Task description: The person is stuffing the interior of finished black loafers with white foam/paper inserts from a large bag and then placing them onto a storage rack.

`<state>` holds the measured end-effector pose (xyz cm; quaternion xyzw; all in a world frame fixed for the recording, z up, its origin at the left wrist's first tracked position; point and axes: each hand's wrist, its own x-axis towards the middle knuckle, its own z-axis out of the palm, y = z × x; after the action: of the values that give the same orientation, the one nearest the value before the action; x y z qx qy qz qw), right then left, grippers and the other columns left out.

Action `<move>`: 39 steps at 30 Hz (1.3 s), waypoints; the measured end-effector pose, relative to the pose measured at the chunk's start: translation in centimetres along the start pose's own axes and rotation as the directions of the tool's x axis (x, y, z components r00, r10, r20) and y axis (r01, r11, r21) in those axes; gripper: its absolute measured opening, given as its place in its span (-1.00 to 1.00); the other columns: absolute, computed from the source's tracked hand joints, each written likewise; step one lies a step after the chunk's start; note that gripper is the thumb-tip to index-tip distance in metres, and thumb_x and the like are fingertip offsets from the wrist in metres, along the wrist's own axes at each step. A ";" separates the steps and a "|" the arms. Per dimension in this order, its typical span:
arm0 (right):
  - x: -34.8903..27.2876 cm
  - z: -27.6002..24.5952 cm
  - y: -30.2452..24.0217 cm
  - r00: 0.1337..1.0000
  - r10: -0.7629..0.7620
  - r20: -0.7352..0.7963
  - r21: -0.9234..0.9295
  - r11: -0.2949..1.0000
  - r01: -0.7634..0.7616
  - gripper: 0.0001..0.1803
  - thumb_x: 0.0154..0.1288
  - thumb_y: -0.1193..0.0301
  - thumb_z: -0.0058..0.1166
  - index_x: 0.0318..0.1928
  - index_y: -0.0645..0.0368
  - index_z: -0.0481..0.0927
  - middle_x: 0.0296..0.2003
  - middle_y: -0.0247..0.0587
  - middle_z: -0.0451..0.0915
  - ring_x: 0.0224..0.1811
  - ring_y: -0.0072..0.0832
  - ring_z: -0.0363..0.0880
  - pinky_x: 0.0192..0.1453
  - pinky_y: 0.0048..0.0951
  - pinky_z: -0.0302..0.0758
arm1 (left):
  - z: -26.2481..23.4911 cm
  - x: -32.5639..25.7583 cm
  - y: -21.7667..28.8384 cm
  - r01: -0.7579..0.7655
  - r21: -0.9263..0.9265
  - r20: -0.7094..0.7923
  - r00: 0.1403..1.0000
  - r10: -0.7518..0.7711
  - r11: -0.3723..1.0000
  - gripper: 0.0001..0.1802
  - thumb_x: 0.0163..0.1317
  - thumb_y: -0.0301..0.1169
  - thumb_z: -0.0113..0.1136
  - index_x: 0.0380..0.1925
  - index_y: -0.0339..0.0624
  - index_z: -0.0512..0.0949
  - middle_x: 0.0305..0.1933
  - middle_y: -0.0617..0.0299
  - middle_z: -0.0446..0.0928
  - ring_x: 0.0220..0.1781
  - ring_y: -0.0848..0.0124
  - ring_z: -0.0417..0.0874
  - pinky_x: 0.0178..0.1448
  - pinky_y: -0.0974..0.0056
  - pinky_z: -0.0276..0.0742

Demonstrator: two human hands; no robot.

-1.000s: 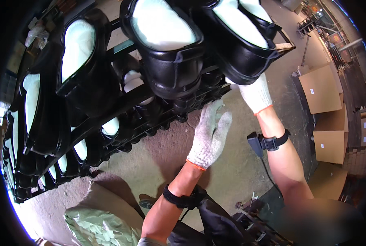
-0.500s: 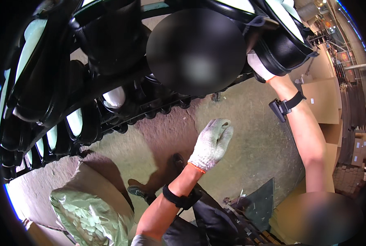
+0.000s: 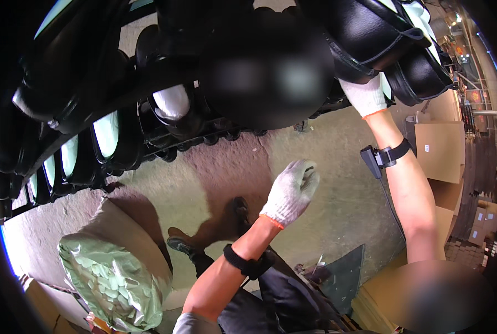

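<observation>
– Where's the black shoe (image 3: 371, 33)?
– Far right, above your right hand (image 3: 365, 96); another black shoe (image 3: 422, 77) sits just right of it. Those fingers are hidden, so I can't tell if you grip it.
– And my left hand (image 3: 290, 193)?
– Empty, loosely curled; a second ago your fingers stretched out near the rack (image 3: 162, 79). A bag (image 3: 114, 270) stands near left.

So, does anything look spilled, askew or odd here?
Nothing clearly stands out: the pale pieces lie inside their plastic bag, and the black shoes show no visible damage. Blurring hides some areas.
</observation>
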<state>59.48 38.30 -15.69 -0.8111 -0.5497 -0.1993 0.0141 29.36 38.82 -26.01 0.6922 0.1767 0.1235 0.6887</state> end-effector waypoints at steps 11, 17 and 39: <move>-0.5 1.8 -4.3 0.993 0.035 -0.109 0.257 0.966 -0.006 -0.65 0.45 0.38 0.21 0.17 0.15 0.77 0.10 0.15 0.77 0.17 0.21 0.71 0.31 0.14 0.62 | 5.9 12.7 1.8 0.143 -0.969 0.096 0.970 -0.224 0.200 -0.41 0.44 -0.55 0.22 0.43 -0.38 0.35 0.39 -0.10 0.61 0.34 0.10 0.69 0.47 -0.02 0.64; -2.4 -1.7 -10.1 0.960 0.149 0.236 -0.201 0.974 -0.101 -0.64 0.66 0.44 0.05 0.31 0.15 0.73 0.16 0.16 0.75 0.12 0.15 0.75 0.16 0.03 0.67 | 4.9 7.4 2.2 0.005 -0.975 -0.051 0.968 -0.248 0.223 -0.32 0.38 -0.54 0.23 0.47 -0.42 0.28 0.40 -0.14 0.59 0.45 0.06 0.59 0.54 0.02 0.52; -25.1 -9.7 -98.5 0.740 -0.669 0.064 0.995 0.098 0.003 -0.66 0.32 0.60 0.29 0.11 0.30 0.74 0.23 0.12 0.74 0.36 0.02 0.68 0.50 -0.07 0.60 | -58.3 -86.4 -33.1 0.947 -0.089 -0.991 -0.114 0.063 0.308 -0.08 0.27 -0.28 0.39 0.63 -0.21 0.30 0.60 -0.18 0.46 0.63 -0.20 0.42 0.72 -0.12 0.32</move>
<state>-39.78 52.66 -34.57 -0.4716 -0.7058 0.4187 0.3226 -75.66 55.67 -51.56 0.4946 0.8594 0.1282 0.0201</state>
